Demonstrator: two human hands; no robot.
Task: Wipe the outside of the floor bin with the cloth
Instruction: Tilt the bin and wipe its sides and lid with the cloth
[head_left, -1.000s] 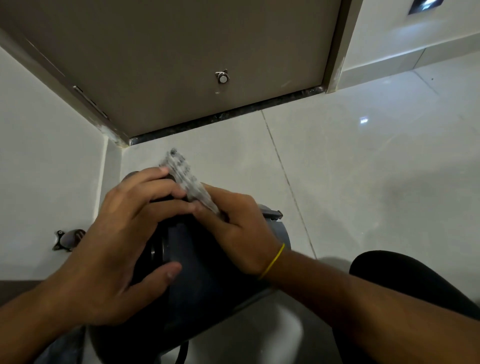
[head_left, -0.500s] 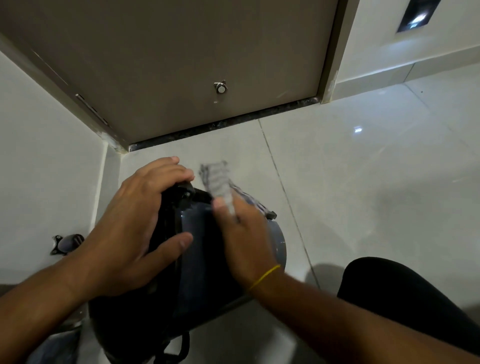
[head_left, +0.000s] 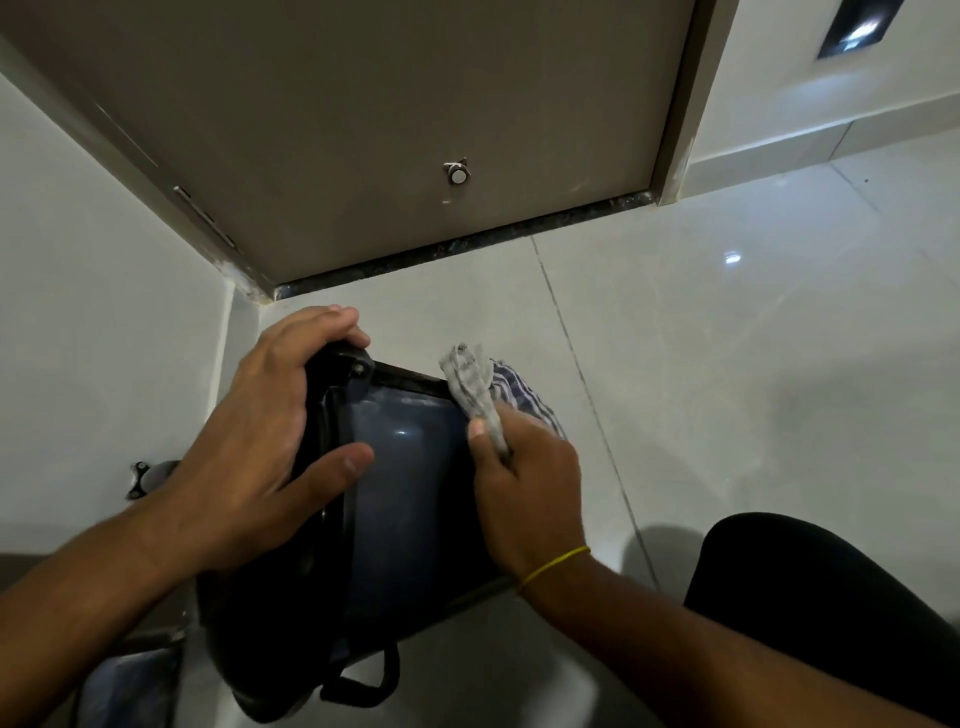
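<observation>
The bin (head_left: 405, 499) lies tipped on its side on the pale tiled floor (head_left: 727, 364), in the corner below the door (head_left: 363, 130), low in the view toward six o'clock. The left hand (head_left: 249, 457) steadies it: fingers curl over the dark edge at about eleven o'clock of the bin and the thumb presses flat on the blue-grey wall. The right hand (head_left: 524, 483) is closed in a firm grip on the striped cloth (head_left: 483, 389), whose loose end sticks up at one o'clock while the hand bears on the bin's right flank. I judge the wiping to be midway. The side facing up shines, perhaps already wiped. The underside against the floor and the black end nearest the camera look left to do.
</observation>
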